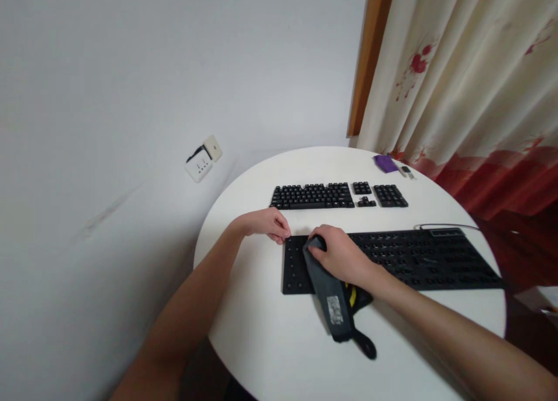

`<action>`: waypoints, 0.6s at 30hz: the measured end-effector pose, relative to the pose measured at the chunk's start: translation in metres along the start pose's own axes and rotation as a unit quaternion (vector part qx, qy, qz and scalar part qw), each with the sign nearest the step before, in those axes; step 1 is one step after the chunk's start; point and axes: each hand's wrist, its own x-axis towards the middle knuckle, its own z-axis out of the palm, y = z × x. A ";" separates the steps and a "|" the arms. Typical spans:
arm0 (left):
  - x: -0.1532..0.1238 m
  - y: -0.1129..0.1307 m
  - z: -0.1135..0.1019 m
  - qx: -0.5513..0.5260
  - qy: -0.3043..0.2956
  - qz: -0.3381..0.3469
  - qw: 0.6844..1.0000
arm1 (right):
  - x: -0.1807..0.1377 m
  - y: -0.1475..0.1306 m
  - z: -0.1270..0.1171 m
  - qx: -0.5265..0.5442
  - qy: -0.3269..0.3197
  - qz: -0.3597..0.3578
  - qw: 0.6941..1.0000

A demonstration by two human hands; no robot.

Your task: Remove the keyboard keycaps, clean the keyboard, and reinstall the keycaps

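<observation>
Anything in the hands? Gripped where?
Right hand: dark fabric item, by the end opposite its loop. Left hand: at a corner of the keyboard base; can't tell if it grips.

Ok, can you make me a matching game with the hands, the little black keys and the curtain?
Things:
1. right hand
2. black keys
3. curtain
4. left hand

Matches:
A. cream and red
B. at a corner of the keyboard
C. holding a dark thing with a loop
D. lying in groups on the white table

Pairs: 1-C, 2-D, 3-A, 4-B
</observation>
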 end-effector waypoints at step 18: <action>0.000 -0.002 -0.002 0.007 -0.003 0.003 1.000 | -0.004 0.019 -0.042 0.023 -0.304 -0.059 0.951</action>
